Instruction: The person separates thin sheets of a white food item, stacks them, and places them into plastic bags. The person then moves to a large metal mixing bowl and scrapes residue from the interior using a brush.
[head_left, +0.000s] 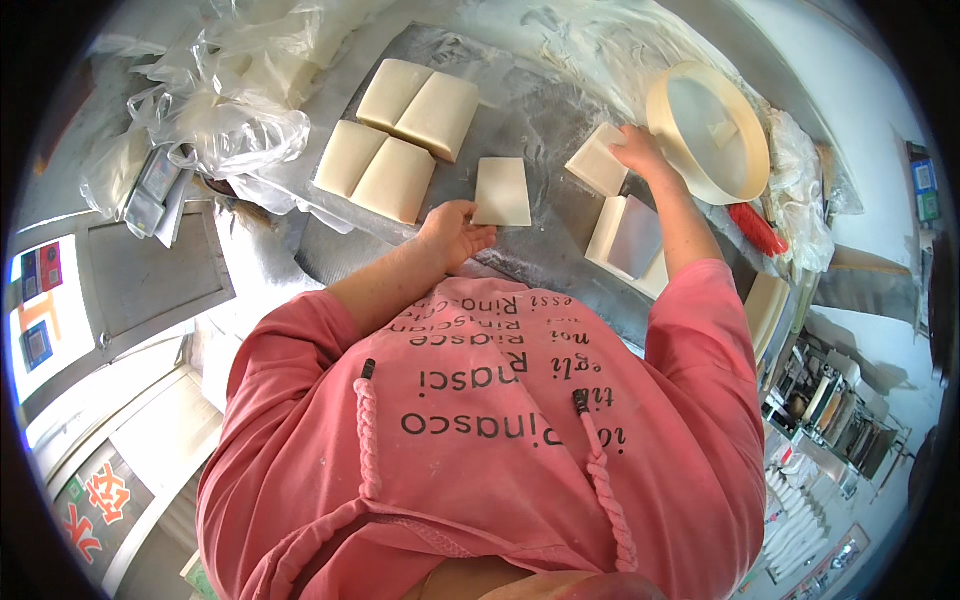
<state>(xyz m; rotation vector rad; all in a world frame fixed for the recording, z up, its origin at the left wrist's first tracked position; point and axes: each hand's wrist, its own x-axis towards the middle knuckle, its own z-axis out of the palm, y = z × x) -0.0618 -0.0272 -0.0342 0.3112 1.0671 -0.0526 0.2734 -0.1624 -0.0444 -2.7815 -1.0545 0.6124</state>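
A flat pale square stack of dough wrappers (502, 191) lies on the floured dark work surface. My left hand (456, 234) is at its near left corner, fingers apart, thumb beside the left edge. My right hand (642, 152) has its fingertips on the far right edge of a small, tilted dough stack (598, 161); the fingers' undersides are hidden. Closer to me on the right, a translucent sheet or scraper (636, 236) leans over another pale dough stack (606, 229). Several tall dough stacks (394, 172) stand in two pairs on the left.
A round wooden-rimmed sieve (658, 112) stands beyond my right hand, near a red-bristled brush (756, 229). Crumpled clear plastic bags (232, 135) lie at the left. A floured cloth or plastic sheet (600, 37) spreads along the back. The work surface (551, 112) is dusted with flour.
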